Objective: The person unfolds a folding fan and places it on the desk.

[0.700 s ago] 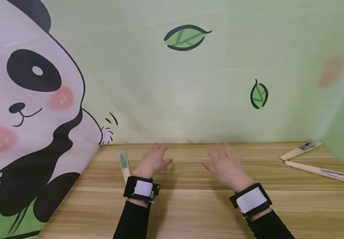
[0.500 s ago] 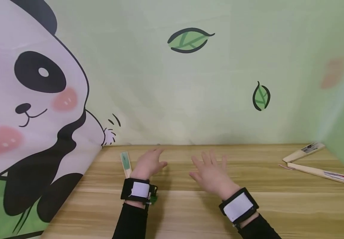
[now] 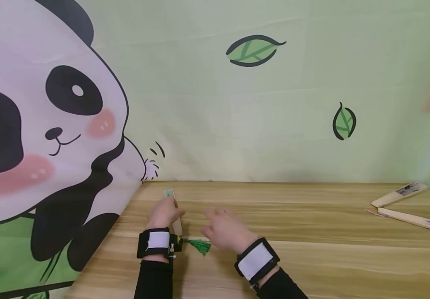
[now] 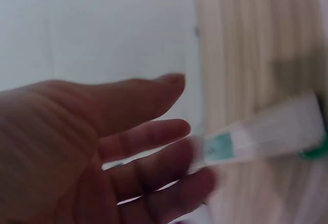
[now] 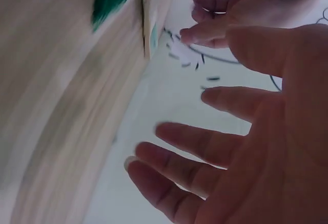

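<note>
Around seven o'clock from the middle of the head view, the person's left hand (image 3: pixel 164 215) hovers over the folded fan (image 3: pixel 178 226) with the green end, its fingers loosely bent, the thumb apart from them, gripping nothing. The wrist pictures show that fan just beyond the fingertips; whether any finger touches it cannot be told. The fan lies on the wood-grained table (image 3: pixel 312 265), its green end pointing between eleven and twelve o'clock and its bare end toward five; a green tassel (image 3: pixel 200 246) spreads from there toward four o'clock. Near six o'clock, the right hand (image 3: pixel 229 230) is just beside the tassel, fingers spread and relaxed, likewise with nothing in its grasp. Each wrist wears a black band with a white patch.

Well apart, between three and four o'clock, a dark-patterned fan (image 3: pixel 399 194) and a fan with a pink cord (image 3: pixel 416 220) lie at an angle. A cartoon panda (image 3: pixel 74 145) fills nine o'clock on the pale green backdrop (image 3: pixel 207 116).
</note>
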`<state>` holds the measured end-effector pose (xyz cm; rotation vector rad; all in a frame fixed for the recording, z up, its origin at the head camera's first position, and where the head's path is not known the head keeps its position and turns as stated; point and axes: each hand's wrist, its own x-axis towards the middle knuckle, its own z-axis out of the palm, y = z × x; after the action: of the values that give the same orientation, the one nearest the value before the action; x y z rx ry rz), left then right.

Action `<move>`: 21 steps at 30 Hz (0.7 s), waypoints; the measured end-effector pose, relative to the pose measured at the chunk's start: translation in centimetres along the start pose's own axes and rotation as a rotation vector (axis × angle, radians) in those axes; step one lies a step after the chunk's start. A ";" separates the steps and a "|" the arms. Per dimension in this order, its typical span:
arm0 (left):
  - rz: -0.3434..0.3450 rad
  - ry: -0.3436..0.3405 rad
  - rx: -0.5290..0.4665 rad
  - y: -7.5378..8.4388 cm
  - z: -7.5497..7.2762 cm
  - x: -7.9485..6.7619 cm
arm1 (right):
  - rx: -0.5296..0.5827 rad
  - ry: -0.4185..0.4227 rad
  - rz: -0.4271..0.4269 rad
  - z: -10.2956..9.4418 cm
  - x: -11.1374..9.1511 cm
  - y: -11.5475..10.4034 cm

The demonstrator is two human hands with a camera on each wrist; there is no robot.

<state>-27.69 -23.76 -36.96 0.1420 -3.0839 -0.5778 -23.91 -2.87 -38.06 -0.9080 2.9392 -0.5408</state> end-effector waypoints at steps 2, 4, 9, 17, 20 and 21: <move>-0.057 0.026 -0.006 -0.9 0.1 0.2 | 0.009 0.004 -0.021 0.6 0.6 -0.8; -0.096 0.051 -0.018 -1.7 0.4 0.3 | 0.016 0.009 -0.031 1.1 1.3 -1.6; -0.128 0.062 -0.026 -3.0 1.0 0.7 | -0.019 0.052 -0.010 2.4 2.8 -3.0; -0.159 0.055 -0.078 -3.5 2.1 0.9 | -0.090 0.154 0.063 4.5 5.3 -4.2; -0.131 0.062 -0.091 -3.6 2.4 1.1 | -0.096 0.147 0.081 5.1 6.0 -4.5; -0.120 0.063 -0.100 -3.7 2.5 1.2 | -0.092 0.141 0.084 5.4 6.3 -4.6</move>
<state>-28.62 -26.36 -40.67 0.3402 -2.9940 -0.7149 -25.99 -11.57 -41.04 -0.7808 3.1355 -0.4885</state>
